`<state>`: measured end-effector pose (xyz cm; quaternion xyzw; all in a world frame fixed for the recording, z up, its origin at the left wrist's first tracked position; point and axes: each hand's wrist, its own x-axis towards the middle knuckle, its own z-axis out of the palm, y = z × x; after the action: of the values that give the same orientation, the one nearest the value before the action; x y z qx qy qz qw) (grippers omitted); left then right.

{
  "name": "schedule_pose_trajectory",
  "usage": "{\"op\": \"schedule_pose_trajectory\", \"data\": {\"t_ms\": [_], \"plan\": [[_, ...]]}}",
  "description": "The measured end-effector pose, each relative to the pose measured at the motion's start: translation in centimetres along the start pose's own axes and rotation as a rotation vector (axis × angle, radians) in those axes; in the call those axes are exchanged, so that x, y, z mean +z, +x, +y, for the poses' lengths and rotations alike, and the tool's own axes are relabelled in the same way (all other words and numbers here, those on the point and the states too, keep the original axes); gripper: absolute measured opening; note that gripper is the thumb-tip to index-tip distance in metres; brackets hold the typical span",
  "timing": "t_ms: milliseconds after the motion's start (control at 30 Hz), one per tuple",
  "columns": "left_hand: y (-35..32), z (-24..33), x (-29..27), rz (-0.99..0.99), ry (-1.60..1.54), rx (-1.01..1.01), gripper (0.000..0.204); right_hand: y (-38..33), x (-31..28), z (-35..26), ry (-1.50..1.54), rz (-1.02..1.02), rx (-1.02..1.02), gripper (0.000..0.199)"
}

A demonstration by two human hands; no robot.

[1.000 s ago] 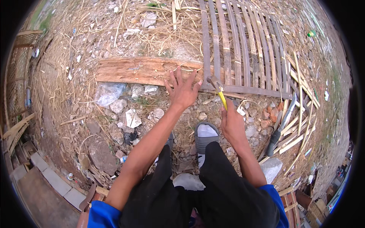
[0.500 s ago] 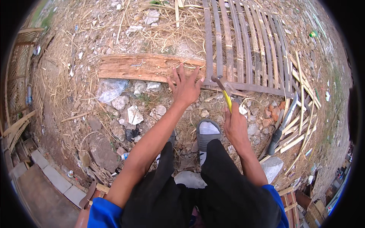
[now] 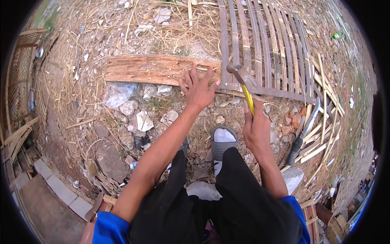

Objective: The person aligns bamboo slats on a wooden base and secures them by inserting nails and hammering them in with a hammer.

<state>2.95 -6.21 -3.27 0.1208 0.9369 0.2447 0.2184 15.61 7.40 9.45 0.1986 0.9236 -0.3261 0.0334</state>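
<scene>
Hammer (image 3: 243,83) is gripped in your right hand (image 3: 256,131), head raised over the slat panel (image 3: 260,53); left hand (image 3: 198,90) presses flat on the plank (image 3: 150,70). Nailing looks unfinished.

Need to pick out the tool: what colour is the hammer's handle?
Yellow, on the hammer in the right hand; seen in the head view.

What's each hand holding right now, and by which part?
Right hand grips hammer by its yellow handle. Left hand holds nothing, pressed flat on wooden plank.
</scene>
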Motion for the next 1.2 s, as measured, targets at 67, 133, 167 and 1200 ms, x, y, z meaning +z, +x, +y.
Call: {"op": "schedule_pose_trajectory", "data": {"t_ms": [67,133,167,1200], "plan": [[0.0,-0.1,-0.2,-0.007,0.010,-0.009,0.062,-0.1,-1.7,-1.8,0.170,0.153,-0.071,0.027],[0.0,0.6,-0.4,-0.022,0.002,-0.001,0.062,-0.6,-0.9,0.0,0.166,0.203,-0.095,0.026],[0.0,1.2,0.0,-0.029,-0.010,0.015,0.062,-0.9,0.3,2.3,0.067,0.203,-0.155,0.025],[0.1,0.5,0.3,0.014,0.005,0.033,0.056,-1.2,4.2,4.3,-0.037,-0.059,0.028,0.021]]}}
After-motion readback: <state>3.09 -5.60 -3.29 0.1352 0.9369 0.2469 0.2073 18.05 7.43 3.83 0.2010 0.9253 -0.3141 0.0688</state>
